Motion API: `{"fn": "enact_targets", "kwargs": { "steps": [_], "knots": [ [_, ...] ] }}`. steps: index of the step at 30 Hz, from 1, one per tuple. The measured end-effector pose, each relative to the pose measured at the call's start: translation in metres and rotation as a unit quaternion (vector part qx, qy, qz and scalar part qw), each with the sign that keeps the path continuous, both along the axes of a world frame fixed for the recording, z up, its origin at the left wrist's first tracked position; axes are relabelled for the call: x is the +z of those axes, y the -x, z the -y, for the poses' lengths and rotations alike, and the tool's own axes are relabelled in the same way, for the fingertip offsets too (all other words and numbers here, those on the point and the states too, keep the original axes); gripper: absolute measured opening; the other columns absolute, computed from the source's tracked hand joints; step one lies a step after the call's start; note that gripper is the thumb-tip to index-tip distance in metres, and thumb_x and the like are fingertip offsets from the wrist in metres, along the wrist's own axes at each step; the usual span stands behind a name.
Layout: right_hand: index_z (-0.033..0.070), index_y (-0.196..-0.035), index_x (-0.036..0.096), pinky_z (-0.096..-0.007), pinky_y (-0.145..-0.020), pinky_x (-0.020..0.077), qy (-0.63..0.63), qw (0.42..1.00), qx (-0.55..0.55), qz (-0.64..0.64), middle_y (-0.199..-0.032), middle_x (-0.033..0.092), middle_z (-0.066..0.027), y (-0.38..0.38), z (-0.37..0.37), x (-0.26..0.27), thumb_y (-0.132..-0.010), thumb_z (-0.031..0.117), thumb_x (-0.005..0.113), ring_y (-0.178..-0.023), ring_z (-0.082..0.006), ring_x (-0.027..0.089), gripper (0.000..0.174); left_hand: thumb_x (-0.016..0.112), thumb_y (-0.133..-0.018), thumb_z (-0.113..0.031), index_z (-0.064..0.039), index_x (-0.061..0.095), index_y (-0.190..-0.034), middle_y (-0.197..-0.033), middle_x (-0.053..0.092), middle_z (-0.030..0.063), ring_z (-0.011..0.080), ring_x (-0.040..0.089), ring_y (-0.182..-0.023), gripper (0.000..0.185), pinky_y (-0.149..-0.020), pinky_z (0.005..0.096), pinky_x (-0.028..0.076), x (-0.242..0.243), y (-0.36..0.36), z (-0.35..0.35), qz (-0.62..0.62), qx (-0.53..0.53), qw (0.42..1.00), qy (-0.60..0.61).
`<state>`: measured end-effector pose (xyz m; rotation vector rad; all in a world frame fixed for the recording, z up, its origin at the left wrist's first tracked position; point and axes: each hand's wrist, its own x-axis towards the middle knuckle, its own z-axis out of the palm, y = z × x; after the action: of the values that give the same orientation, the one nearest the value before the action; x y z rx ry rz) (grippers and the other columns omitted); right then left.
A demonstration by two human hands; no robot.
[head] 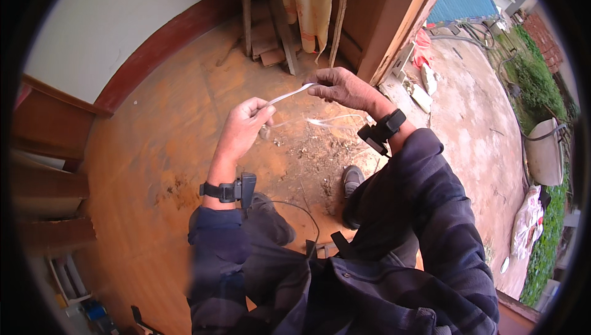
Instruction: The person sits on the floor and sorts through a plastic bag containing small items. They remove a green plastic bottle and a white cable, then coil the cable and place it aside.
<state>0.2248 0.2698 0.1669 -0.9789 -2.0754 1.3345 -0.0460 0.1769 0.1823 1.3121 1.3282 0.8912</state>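
Note:
A thin white plastic strand [290, 95] stretches between my hands. My left hand [247, 122] pinches one end between thumb and forefinger. My right hand [339, 86], up and to the right, grips the other end between thumb and fingers. Below the taut part hangs a loose, tangled loop of pale strand [318, 122], blurred in places. A small roundish thing [264, 132] shows just under my left fingertips; I cannot tell what it is. Both wrists bear black strapped devices.
Dirt and plant debris [323, 150] lie on the brown floor near my shoes. Wooden boards [272, 35] and a yellow curtain [311, 7] stand at the top. A door frame [401, 26] borders the outdoor paving [480, 118] at right. Wooden furniture [51, 125] lines the left.

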Motion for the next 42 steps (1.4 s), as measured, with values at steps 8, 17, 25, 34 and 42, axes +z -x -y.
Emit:
{"fn": "enact_targets", "kwargs": {
  "steps": [8,17,25,34,42],
  "knots": [
    [0.0,-0.1,0.069,-0.0329,-0.073,0.0501,-0.13,0.989,-0.059,0.05,-0.077,0.064,-0.0095,-0.039,-0.009,0.04,-0.094,0.022,0.072,-0.078,-0.0134,0.059,0.024,0.063,-0.1,-0.029,-0.006,0.068,-0.102,-0.074,0.058,-0.0031,0.0075,0.053,-0.067,0.024,-0.062,0.0248,0.041,0.011,0.072,-0.013,-0.035,0.288,0.942,-0.168],
    [0.006,-0.092,0.072,-0.0484,-0.071,0.0568,-0.263,0.908,-0.033,0.325,-0.087,0.072,-0.0196,0.02,0.027,-0.005,-0.09,0.014,0.058,-0.084,-0.0392,0.071,0.016,0.059,-0.099,-0.014,0.002,0.054,-0.142,-0.117,0.067,0.0085,0.0117,0.06,-0.08,0.046,-0.078,0.027,0.05,0.0,0.098,0.012,-0.444,0.071,0.872,-0.192],
    [0.003,-0.082,0.075,-0.0449,-0.07,0.0577,-0.31,0.905,0.061,0.284,-0.084,0.074,-0.0167,0.066,0.044,-0.028,-0.085,0.011,0.06,-0.083,-0.0355,0.073,0.017,0.057,-0.103,-0.014,0.007,0.054,-0.139,-0.127,0.067,0.0133,0.0178,0.061,-0.118,0.042,-0.102,0.0305,0.046,0.008,0.018,0.022,-0.128,-0.024,0.991,0.007],
    [0.006,-0.092,0.075,-0.0472,-0.079,0.0561,-0.207,0.957,0.051,0.199,-0.092,0.074,-0.0174,0.065,0.042,-0.013,-0.088,0.024,0.066,-0.092,-0.0383,0.07,0.021,0.06,-0.104,-0.024,0.005,0.065,-0.111,-0.087,0.067,0.0039,0.0109,0.061,-0.081,0.03,-0.073,0.0265,0.049,-0.019,0.005,0.01,-0.218,-0.057,0.974,0.013],
    [0.006,-0.093,0.076,-0.047,-0.079,0.0562,-0.208,0.955,-0.055,0.207,-0.095,0.075,-0.0173,0.047,0.03,-0.02,-0.087,0.017,0.063,-0.093,-0.0376,0.071,0.018,0.059,-0.105,-0.025,-0.002,0.067,-0.105,-0.079,0.064,0.0001,0.0068,0.055,-0.067,0.025,-0.062,0.0226,0.044,-0.015,0.027,0.008,-0.107,0.092,0.99,-0.026]
  ]
}}
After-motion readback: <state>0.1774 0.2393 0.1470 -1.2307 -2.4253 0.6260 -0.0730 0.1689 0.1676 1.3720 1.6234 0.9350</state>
